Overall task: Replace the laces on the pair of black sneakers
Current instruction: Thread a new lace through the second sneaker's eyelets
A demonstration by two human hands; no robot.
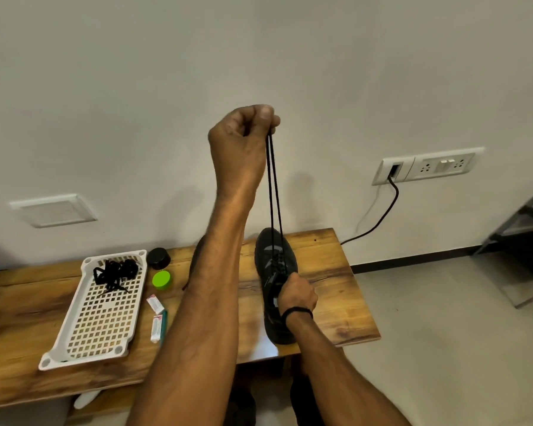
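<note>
A black sneaker (268,256) lies on the wooden table (336,290), toe pointing at the wall. My left hand (243,133) is raised high above it and pinches both ends of a black lace (274,186), which runs taut down to the sneaker's eyelets. My right hand (296,292) grips the sneaker at its collar and holds it down. A tangle of black laces (114,273) lies in the far end of a white perforated tray (102,327) at the left. My left forearm hides part of the table behind it.
A black round tin (158,257), a green lid (162,280) and two small tubes (157,318) lie between tray and forearm. A wall socket (428,166) with a black cable (382,216) is at the right. A dark shelf frame (523,241) stands far right.
</note>
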